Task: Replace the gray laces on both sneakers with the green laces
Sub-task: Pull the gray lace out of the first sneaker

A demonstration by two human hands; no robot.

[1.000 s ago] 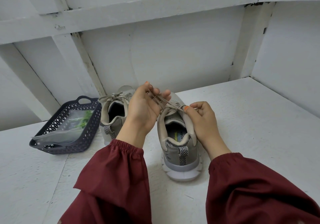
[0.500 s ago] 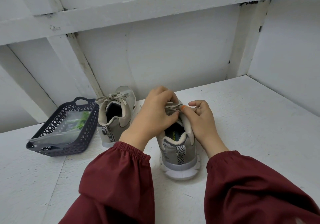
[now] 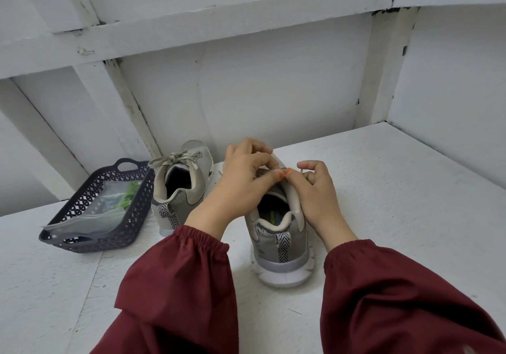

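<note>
Head view: left hand (image 3: 243, 181), right hand (image 3: 319, 192) pinch gray lace (image 3: 301, 171), hiding near sneaker (image 3: 279, 244) front; basket (image 3: 131, 216), green laces (image 3: 128, 199) leftward.

Soft, even, cool daylight fills the scene; shadows are faint beneath the sleeves (image 3: 180, 293). There is no glare. Focus is sharp throughout, while wide-angle bending curves the beams (image 3: 219, 25) near the edges.

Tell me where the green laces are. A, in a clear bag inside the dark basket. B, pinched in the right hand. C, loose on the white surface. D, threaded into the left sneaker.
A: the green laces show through the clear bag lying in the dark basket beside the left sneaker, while the left hand and right hand pinch the gray lace on the right sneaker.
</note>
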